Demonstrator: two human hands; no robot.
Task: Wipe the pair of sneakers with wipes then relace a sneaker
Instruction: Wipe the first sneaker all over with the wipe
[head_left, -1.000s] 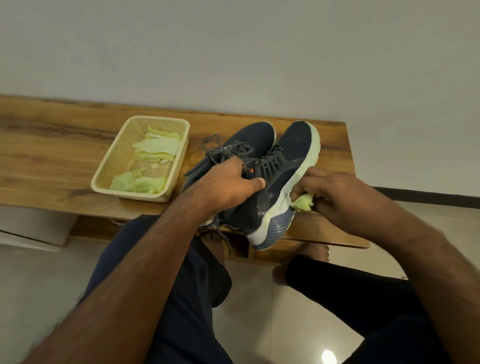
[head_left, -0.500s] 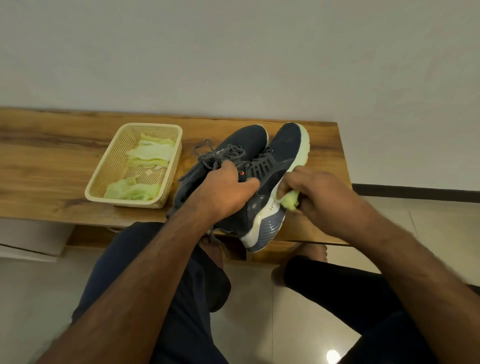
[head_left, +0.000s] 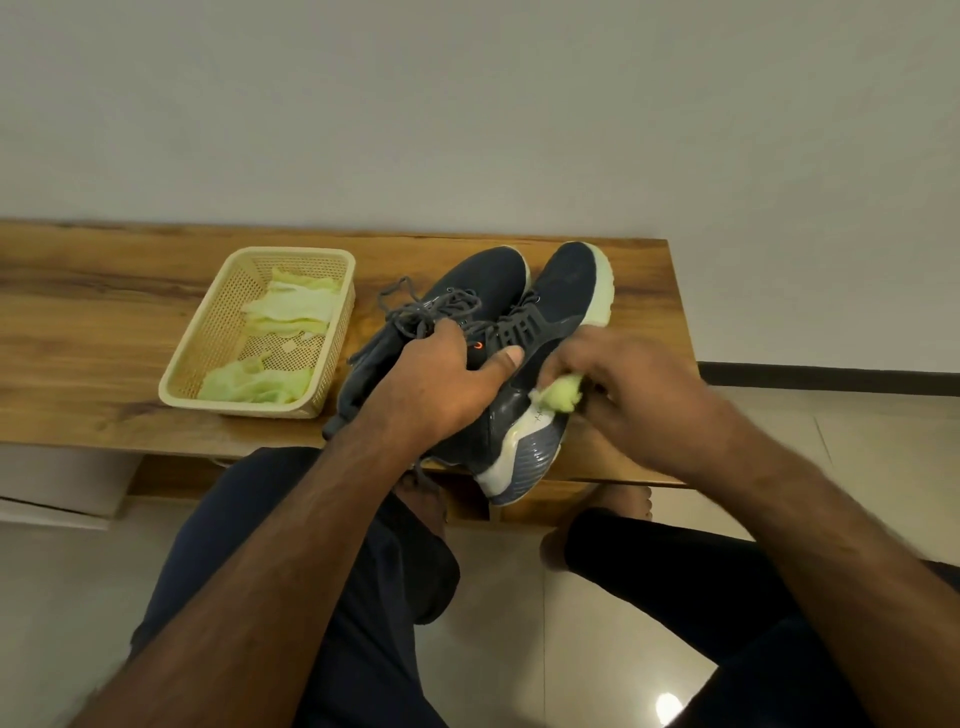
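Two dark navy sneakers lie side by side on the wooden bench (head_left: 644, 291), toes pointing away from me. The right sneaker (head_left: 563, 291) is tilted onto its side, showing its pale sole. My left hand (head_left: 441, 384) grips this sneaker around the collar, thumb pressed on its side. A crumpled pale green wipe (head_left: 563, 395) is pinched in my right hand (head_left: 634, 384) and pressed against the sneaker's side near the heel. The left sneaker (head_left: 467, 291) has loose grey laces and is partly hidden behind my left hand.
A cream plastic basket (head_left: 208, 332) with several pale green wipes stands on the bench left of the sneakers. The bench backs onto a pale wall. My knees and bare feet are below the bench's front edge, over a tiled floor.
My right hand with the wipe has rubbed forward and back along the right sneaker's side. My left hand keeps its grip on the sneaker. The view has shifted slightly.
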